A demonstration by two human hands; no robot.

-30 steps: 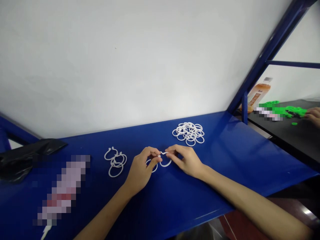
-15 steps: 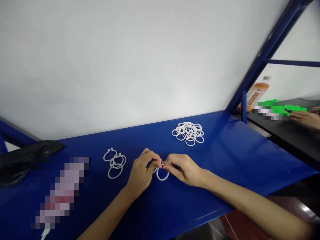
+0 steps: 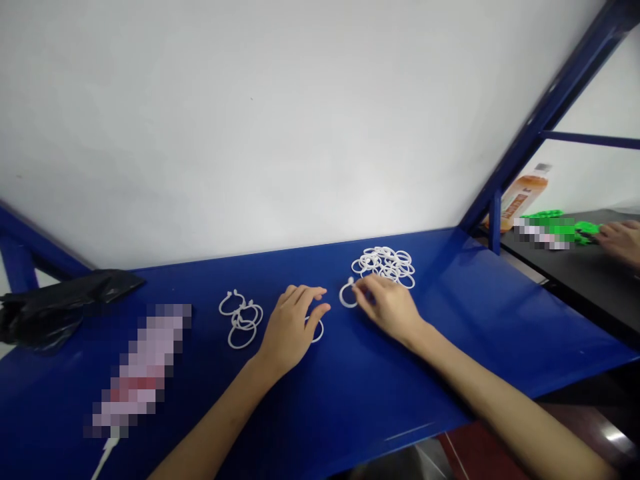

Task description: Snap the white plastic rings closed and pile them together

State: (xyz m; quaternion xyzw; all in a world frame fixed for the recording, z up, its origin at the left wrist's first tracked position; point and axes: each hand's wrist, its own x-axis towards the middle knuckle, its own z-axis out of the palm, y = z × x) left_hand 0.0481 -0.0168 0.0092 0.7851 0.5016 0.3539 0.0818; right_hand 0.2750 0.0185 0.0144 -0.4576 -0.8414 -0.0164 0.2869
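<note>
Thumb and fingers of my right hand (image 3: 393,307) pinch a white plastic ring (image 3: 346,295) with a small knob at its top, just in front of the ring pile. My left hand (image 3: 293,327) hovers over the table with its thumb and fingers apart, holding nothing. Another white ring (image 3: 320,331) shows partly from under that hand; the rest of it is hidden. To the left lies a small cluster of white open rings (image 3: 243,337) with knobbed ends. A larger pile of white rings (image 3: 395,260) sits at the back right, partly behind my right hand.
The blue table (image 3: 350,413) meets a white wall (image 3: 280,133). On the left are a black plastic bag (image 3: 75,307) and a blurred-out object with a white cable (image 3: 106,453). Beyond the blue frame (image 3: 495,220) stand a bottle (image 3: 523,200), green pieces (image 3: 585,232) and another person's hand (image 3: 620,241).
My hands have come apart. The right hand has moved toward the back-right pile with a ring in its fingers; the left has opened. The camera view has shifted slightly.
</note>
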